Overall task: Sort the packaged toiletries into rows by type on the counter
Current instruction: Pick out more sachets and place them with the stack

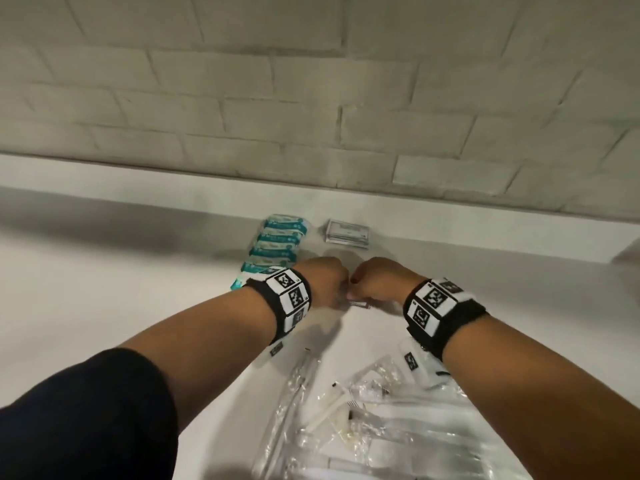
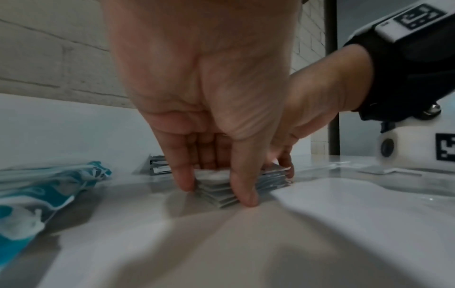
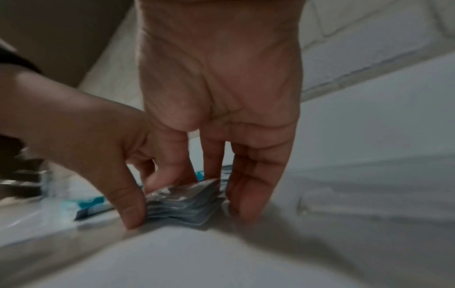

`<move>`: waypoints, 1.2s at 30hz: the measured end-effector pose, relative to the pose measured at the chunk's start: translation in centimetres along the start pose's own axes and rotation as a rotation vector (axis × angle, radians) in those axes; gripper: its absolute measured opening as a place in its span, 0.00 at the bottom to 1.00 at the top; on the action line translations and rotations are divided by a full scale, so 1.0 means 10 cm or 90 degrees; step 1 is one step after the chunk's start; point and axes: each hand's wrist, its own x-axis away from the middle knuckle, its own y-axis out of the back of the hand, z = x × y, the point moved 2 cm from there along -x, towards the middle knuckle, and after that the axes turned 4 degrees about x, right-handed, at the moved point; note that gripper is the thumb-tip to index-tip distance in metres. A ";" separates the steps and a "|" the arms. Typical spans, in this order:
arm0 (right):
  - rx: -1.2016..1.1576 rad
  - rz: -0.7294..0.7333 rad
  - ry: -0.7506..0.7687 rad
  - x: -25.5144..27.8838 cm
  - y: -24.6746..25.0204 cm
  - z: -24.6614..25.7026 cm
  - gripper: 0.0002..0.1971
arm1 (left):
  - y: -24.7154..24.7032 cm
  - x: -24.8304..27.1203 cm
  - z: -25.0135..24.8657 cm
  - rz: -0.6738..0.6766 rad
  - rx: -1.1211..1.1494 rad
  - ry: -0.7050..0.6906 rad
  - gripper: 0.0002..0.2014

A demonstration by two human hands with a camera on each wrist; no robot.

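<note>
A small stack of silvery sachets lies on the white counter in the middle. Both hands meet over it with fingers pointing down. My left hand pinches its left end between thumb and fingers, the tips touching the counter. Gripping the right end in the same way is my right hand. The head view shows only a sliver of the stack below the knuckles. Behind my left hand a row of teal-and-white packets runs toward the wall.
A second stack of silvery sachets sits near the wall, right of the teal row. Several clear-wrapped items, some like toothbrushes and razors, lie heaped at the near edge. A pale brick wall backs the counter.
</note>
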 end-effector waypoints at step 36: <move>0.024 -0.074 0.035 -0.49 0.10 -0.06 0.42 | 0.10 -0.48 0.36 -0.084 -0.012 0.047 0.38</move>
